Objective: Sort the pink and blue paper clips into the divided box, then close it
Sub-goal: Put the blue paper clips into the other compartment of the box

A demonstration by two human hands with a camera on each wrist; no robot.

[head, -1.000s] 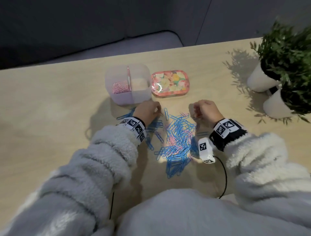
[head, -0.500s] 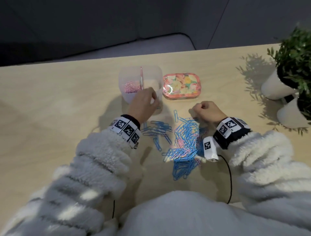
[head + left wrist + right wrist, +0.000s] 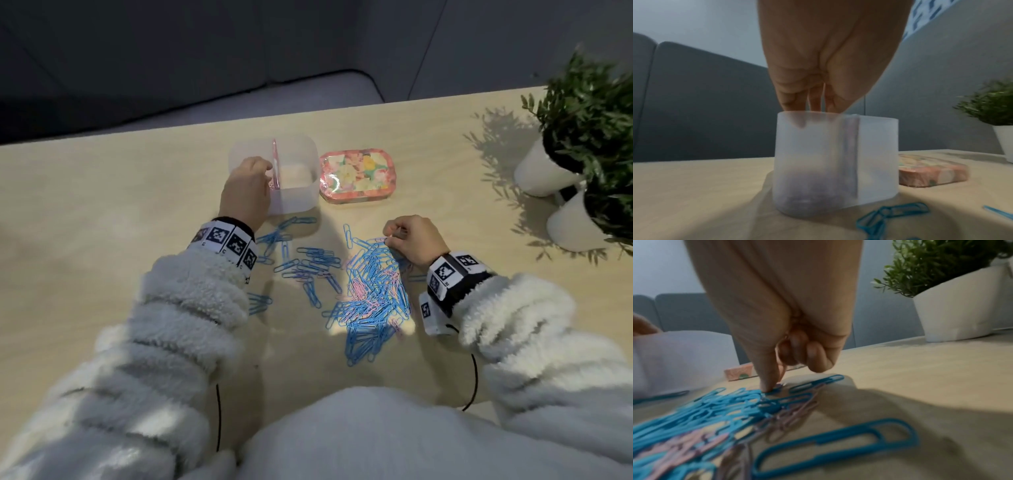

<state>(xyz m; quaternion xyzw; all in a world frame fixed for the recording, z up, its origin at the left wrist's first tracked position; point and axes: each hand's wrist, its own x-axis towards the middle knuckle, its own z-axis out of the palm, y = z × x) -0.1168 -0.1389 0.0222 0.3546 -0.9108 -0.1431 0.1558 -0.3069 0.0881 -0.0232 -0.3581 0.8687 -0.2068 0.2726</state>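
Observation:
The translucent divided box (image 3: 301, 192) stands open at the table's far middle, with a pink divider (image 3: 275, 161). My left hand (image 3: 265, 169) hovers over its left compartment, fingers bunched and dipping past the rim (image 3: 813, 105). A clip between them does not show. A dim pinkish heap (image 3: 807, 194) lies on that compartment's floor. The floral lid (image 3: 356, 176) lies right of the box. My right hand (image 3: 390, 238) sits at the far end of the blue-and-pink clip pile (image 3: 373, 294), pinching a pink clip (image 3: 784, 369) with the other fingers curled.
Loose blue clips (image 3: 315, 260) are scattered between the box and the pile, some under my left wrist. Two white pots (image 3: 541, 171) (image 3: 575, 226) with green plants (image 3: 589, 137) stand at the right edge. A dark sofa lies beyond the table's far edge.
My left hand has travelled from the clips up to the box and now reaches into its left compartment. The right hand has stayed at the far end of the pile.

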